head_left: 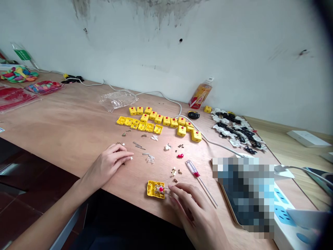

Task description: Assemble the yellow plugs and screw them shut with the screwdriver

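**Pal:** Fingers [173,192] on the right hand [195,215], what are they up to?

**Me:** From my seat far away, I see them curled a bit and reaching in. Their tips are just beside a yellow plastic box [152,189], near the bottom middle of the view. I can't tell if they are pinching some tiny thing or have hold of nothing.

**Pal:** Where does that box sit?

**Me:** It lies on the wood table [78,114] with its open side up. Inside I see a white part and a red button [161,189].

**Pal:** And the left hand [105,166]?

**Me:** It rests on the table, left of the middle. Its fingers [122,152] are loose and a little open, and I see nothing held in them. Tiny brass bits [122,143] lie near them.

**Pal:** What is near the right hand?

**Me:** A thin screwdriver [200,184] with a see-through red handle lies just to its right. More brass bits [173,171] lie above it, with a small red piece [180,156] past them.

**Pal:** What else is there?

**Me:** Rows of yellow boxes [158,119] sit in the middle of the table. A heap of black and white parts [236,130] lies to their right. A blurred phone [244,194] and a white power strip [283,211] are at the lower right, and bright packs [18,74] are at the upper left.
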A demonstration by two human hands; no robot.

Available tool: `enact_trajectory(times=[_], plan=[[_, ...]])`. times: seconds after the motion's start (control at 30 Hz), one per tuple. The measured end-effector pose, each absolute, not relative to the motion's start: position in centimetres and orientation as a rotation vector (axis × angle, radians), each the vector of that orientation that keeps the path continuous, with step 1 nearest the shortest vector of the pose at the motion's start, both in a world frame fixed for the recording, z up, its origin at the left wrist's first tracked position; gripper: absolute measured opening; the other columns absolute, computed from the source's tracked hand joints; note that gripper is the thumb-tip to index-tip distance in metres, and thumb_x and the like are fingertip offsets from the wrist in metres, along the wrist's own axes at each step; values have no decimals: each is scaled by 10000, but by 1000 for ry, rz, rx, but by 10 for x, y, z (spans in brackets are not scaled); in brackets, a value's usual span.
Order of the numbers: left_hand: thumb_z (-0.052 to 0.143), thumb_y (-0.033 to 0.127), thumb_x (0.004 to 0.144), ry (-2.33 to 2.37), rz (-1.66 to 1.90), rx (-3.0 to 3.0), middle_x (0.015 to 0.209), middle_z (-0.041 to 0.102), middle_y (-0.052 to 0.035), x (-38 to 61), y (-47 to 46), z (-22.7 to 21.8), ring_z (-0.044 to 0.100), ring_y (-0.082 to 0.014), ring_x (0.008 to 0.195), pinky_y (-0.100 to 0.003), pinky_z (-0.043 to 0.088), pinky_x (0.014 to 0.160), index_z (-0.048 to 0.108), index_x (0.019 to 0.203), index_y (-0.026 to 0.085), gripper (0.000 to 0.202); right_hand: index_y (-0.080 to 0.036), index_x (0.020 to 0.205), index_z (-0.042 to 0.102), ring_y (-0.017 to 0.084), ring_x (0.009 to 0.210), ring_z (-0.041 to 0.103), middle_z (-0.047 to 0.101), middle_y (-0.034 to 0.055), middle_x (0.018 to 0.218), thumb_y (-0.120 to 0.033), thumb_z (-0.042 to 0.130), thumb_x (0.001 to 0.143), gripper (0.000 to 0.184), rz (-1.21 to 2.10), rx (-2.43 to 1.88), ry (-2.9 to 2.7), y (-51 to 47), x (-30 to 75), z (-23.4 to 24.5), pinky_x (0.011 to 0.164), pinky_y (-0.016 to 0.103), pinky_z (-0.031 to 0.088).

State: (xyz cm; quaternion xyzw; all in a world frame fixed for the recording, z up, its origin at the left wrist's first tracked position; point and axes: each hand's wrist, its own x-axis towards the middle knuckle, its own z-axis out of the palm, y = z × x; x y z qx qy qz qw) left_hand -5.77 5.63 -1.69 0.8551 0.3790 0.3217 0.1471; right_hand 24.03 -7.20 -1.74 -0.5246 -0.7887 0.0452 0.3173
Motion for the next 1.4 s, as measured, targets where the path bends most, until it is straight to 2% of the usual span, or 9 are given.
enact_trajectory(times=[0.23, 0.4, 0.63, 0.77, 0.9, 1.07, 1.3, 1.4], plan=[[663, 195, 977, 1156, 598, 2246, 1001, 657, 27, -78, 55, -3, 650, -124, 813, -223, 483, 765, 723, 948, 239, 80, -234, 1182, 662, 192, 949, 757, 713, 100, 1087, -240, 489, 1054, 215, 135, -1351, -2082, -71, 242, -20, 759, 276, 648], [565, 197, 1018, 1103, 610, 2304, 986, 629, 9, -78, 55, -4, 640, -137, 836, -240, 472, 786, 714, 927, 236, 178, -232, 1178, 663, 193, 946, 754, 709, 100, 1080, -233, 498, 1049, 210, 131, -1346, -2079, -72, 242, -20, 764, 281, 648], [423, 185, 1049, 1189, 534, 2357, 1022, 607, -23, -69, 52, -10, 641, -168, 858, -283, 482, 779, 599, 928, 208, 214, -225, 1163, 680, 193, 914, 760, 714, 98, 1071, -219, 500, 1041, 218, 148, -1368, -2066, -72, 242, -20, 747, 278, 648], [431, 190, 1051, 1311, 421, 2452, 1045, 592, -26, -64, 51, -18, 643, -185, 862, -303, 475, 743, 572, 981, 213, 160, -245, 1170, 676, 192, 946, 765, 726, 89, 1087, -229, 495, 1046, 221, 162, -1375, -2048, -73, 241, -19, 737, 261, 643], [421, 168, 1050, 1342, 338, 2575, 1006, 579, -33, -59, 53, -22, 615, -192, 830, -322, 464, 751, 568, 959, 208, 177, -249, 1172, 685, 190, 932, 769, 730, 86, 1081, -234, 502, 1041, 226, 158, -1387, -2038, -73, 240, -17, 725, 251, 638], [450, 172, 1054, 1292, 406, 2723, 958, 585, -29, -40, 58, -21, 584, -186, 766, -319, 442, 723, 575, 950, 202, 165, -238, 1163, 693, 189, 909, 770, 733, 88, 1072, -191, 503, 1021, 242, 159, -1380, -2047, -73, 240, -16, 723, 255, 636], [519, 157, 1043, 1309, 516, 2807, 969, 603, -54, -15, 63, -6, 560, -235, 886, -347, 420, 763, 643, 998, 190, 137, -244, 1173, 676, 199, 934, 766, 733, 90, 1078, -190, 509, 1027, 228, 158, -1388, -2031, -73, 240, -16, 708, 268, 648], [512, 154, 1054, 1212, 717, 2711, 970, 625, -50, -18, 52, -3, 576, -222, 896, -337, 442, 783, 640, 1021, 184, 136, -254, 1193, 664, 199, 969, 758, 726, 90, 1103, -201, 512, 1034, 226, 182, -1403, -2029, -74, 241, -18, 744, 278, 652]])
